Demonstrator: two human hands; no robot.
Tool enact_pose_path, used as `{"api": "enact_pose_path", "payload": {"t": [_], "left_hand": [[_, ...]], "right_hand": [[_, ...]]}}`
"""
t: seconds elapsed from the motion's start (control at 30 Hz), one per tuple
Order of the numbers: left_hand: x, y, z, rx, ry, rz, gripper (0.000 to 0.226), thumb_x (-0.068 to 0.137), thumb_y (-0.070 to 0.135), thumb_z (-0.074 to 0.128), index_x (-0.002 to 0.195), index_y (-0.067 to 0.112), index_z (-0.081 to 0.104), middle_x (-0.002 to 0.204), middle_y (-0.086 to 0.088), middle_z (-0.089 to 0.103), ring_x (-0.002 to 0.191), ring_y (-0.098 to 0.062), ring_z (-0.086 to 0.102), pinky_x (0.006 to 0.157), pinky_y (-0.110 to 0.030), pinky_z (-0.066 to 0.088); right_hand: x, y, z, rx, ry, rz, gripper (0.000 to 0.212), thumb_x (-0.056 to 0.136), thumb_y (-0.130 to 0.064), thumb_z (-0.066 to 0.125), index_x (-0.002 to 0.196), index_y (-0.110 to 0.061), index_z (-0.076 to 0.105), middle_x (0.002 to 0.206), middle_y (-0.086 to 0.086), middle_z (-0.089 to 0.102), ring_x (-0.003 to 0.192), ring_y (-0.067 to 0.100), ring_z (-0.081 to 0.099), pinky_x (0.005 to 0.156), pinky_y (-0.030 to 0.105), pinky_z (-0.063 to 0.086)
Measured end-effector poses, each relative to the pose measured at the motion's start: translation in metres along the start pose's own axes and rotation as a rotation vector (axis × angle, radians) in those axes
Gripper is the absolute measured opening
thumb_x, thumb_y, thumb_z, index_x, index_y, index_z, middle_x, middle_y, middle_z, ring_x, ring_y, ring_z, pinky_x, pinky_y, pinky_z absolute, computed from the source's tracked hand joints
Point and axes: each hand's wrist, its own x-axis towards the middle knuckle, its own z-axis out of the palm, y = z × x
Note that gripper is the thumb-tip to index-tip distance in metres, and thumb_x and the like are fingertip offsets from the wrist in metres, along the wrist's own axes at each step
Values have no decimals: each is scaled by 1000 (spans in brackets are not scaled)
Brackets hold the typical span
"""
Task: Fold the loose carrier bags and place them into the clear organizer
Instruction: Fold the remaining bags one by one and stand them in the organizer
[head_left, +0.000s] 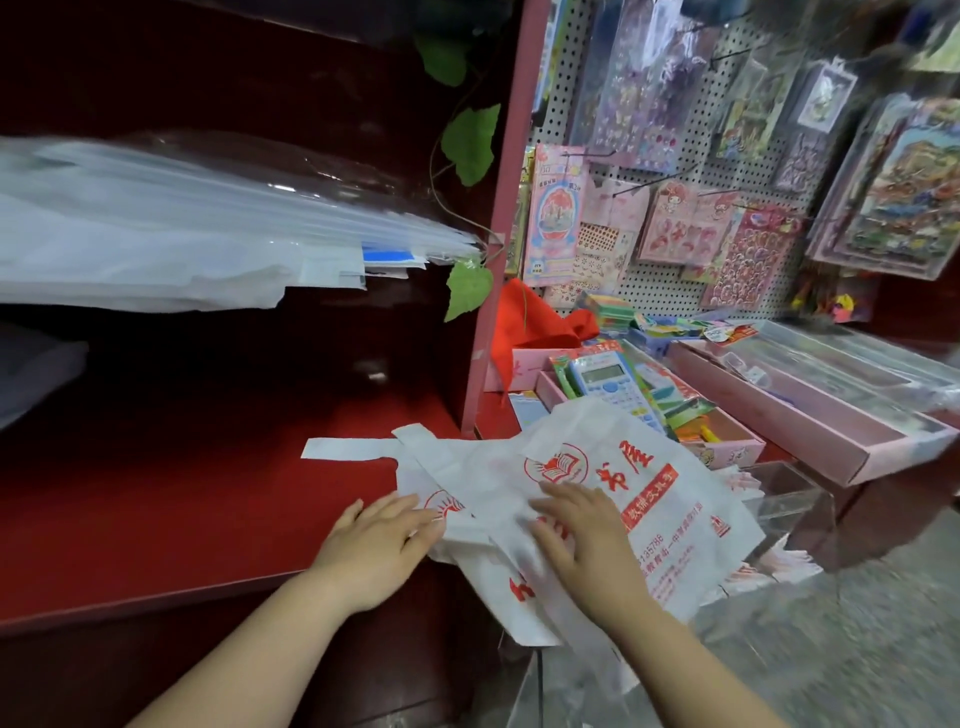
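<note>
Two arms show: the left arm (249, 649) and the right arm (691, 670). Both are bare all the way down to the bottom edge. The left hand (376, 545) and the right hand (582, 530) are bare too, smooth with rounded fingers. The nails are too blurry to tell about.
</note>
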Motion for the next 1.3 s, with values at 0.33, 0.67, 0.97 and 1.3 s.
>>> {"api": "enact_pose_path", "payload": {"t": [0.33, 0.67, 0.97, 1.3], "left_hand": [[2, -28, -15, -18, -93, -15, 44, 102, 31, 12, 144, 30, 24, 154, 15, 9, 140, 0, -1, 112, -27, -7], [9, -40, -16, -9, -155, 7, 43, 101, 27, 13, 142, 32, 26, 153, 16, 9, 140, 1, -2, 112, -27, -10], [7, -61, -30, 16, -113, -84, 43, 101, 29, 11, 143, 31, 22, 153, 15, 11, 140, 0, -1, 113, -27, -9], [-2, -141, -60, 58, 23, -342, 45, 101, 29, 17, 145, 21, 20, 155, 2, 7, 143, -11, 3, 114, -34, -2]], "right_hand": [[52, 57, -28, -208, -365, 784, 68, 86, -44, 57, 139, -14, 26, 137, 10, 45, 126, 29, 43, 110, 47, 22], [60, 65, -21, -184, -422, 889, 71, 76, -56, 63, 128, -16, 37, 134, 12, 47, 127, 32, 39, 111, 52, 20], [63, 51, -25, 227, -147, 831, 23, 88, -13, 55, 104, 2, 61, 92, 20, 65, 86, 34, 61, 85, 44, 49], [56, 16, -15, 483, 22, 807, 22, 88, -3, 47, 69, -12, 55, 77, 14, 62, 70, 25, 56, 63, 28, 44]]}}
